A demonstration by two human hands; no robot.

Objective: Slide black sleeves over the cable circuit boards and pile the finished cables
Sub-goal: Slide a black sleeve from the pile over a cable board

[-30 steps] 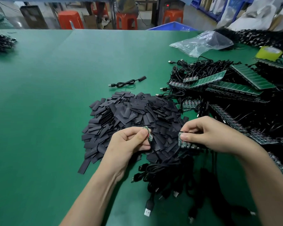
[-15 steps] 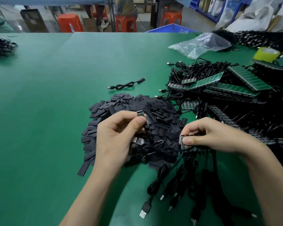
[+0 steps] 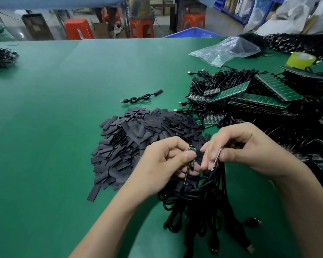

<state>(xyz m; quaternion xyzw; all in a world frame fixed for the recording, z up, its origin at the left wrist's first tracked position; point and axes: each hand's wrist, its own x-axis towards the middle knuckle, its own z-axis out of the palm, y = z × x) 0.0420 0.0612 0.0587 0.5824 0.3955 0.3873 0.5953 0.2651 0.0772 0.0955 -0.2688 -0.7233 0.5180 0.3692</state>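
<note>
My left hand pinches a small green circuit board with a black cable hanging from it, held upright over the near edge of the black sleeves pile. My right hand grips a strip of joined circuit boards, seen edge-on, from which a bundle of black USB cables hangs down to the green table. The two hands are close together, fingertips nearly touching. One finished cable with a sleeve lies alone beyond the pile.
Green board panels tangled with black cables fill the right side. A clear plastic bag and a yellow tape roll lie at the far right. A dark cable heap sits far left. Orange stools stand behind the table.
My left hand has come back toward my right hand with the single board. The right hand has turned its strip edge-on and lifted the cable bundle slightly.
</note>
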